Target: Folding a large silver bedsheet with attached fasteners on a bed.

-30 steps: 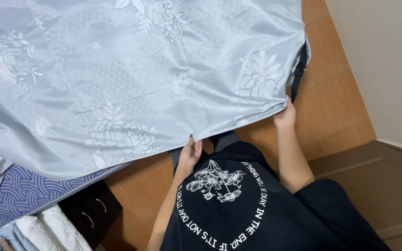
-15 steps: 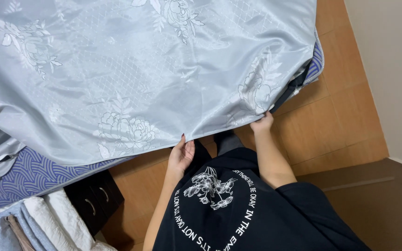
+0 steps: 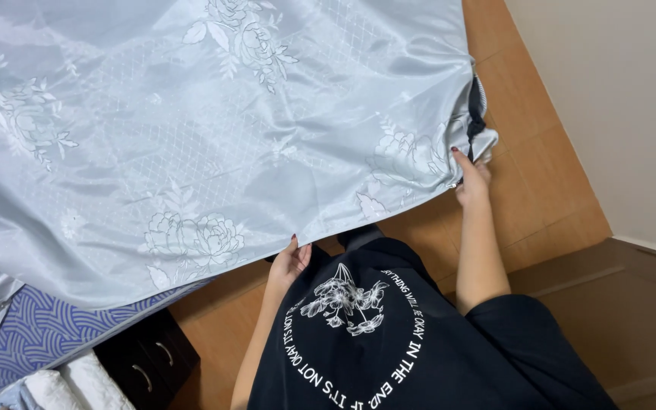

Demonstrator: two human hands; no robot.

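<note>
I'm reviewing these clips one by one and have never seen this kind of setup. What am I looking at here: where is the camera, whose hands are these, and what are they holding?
There is no machine here. A person wears one camera on the head, so the picture looks down over a black printed shirt at that person's own two bare hands. The left hand grips the near edge of a shiny pale blue-grey bedsheet with a woven flower pattern. The right hand pinches the sheet's corner, farther off. The sheet is spread over a mattress with a blue wave-patterned cover, which shows at lower left. Below is a wooden floor, a small dark drawer unit and some folded white cloth.
</note>
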